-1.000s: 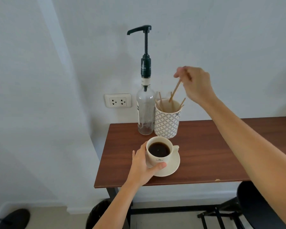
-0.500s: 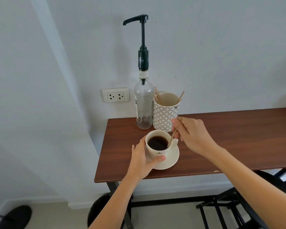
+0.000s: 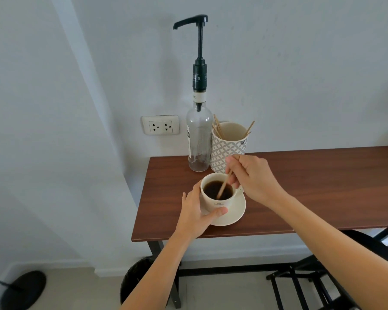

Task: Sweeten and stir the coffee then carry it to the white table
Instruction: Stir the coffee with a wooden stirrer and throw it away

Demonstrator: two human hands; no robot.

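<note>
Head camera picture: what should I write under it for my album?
Right hand dips a wooden stick in the coffee cup while left hand steadies it.

I see a pale grey wall (image 3: 300,74) with a white double socket (image 3: 160,128) low on it. A brown wooden desk (image 3: 311,186) on black legs stands against it, above a light floor (image 3: 76,291) and white skirting.
</note>
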